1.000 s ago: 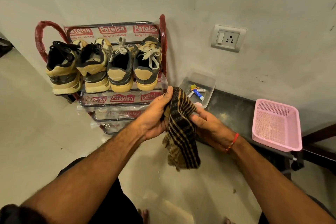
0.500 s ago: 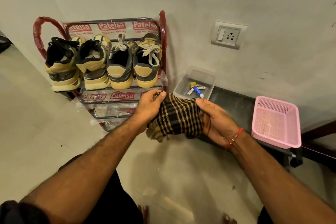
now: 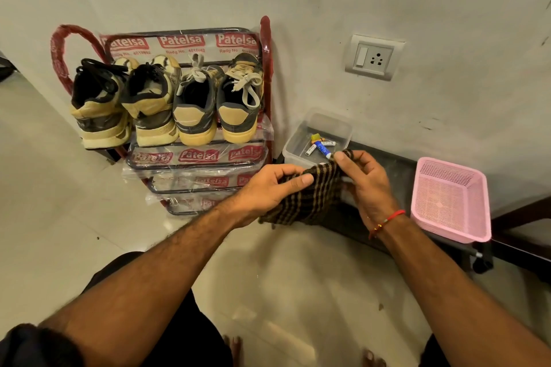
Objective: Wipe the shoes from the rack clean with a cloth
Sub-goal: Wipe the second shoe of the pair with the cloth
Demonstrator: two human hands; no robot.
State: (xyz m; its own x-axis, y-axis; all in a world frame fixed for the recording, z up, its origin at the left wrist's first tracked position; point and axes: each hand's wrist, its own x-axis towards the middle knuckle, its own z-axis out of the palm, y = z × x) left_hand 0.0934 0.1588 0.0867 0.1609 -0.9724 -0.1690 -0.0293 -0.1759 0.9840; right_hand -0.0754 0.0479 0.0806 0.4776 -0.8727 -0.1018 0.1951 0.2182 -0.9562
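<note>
Four shoes sit in a row on the top shelf of one rack at the upper left of the frame — two with black laces, two with pale laces. One checked cloth is at centre, between two hands — the left hand and the right hand. At right stand one clear tub and one pink basket; one wall socket is at the upper right.

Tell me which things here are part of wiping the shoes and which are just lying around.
For the job: checked cloth, held by left hand and right hand; four shoes; shoe rack.

Lying about: clear tub of batteries, pink basket, wall socket.
</note>
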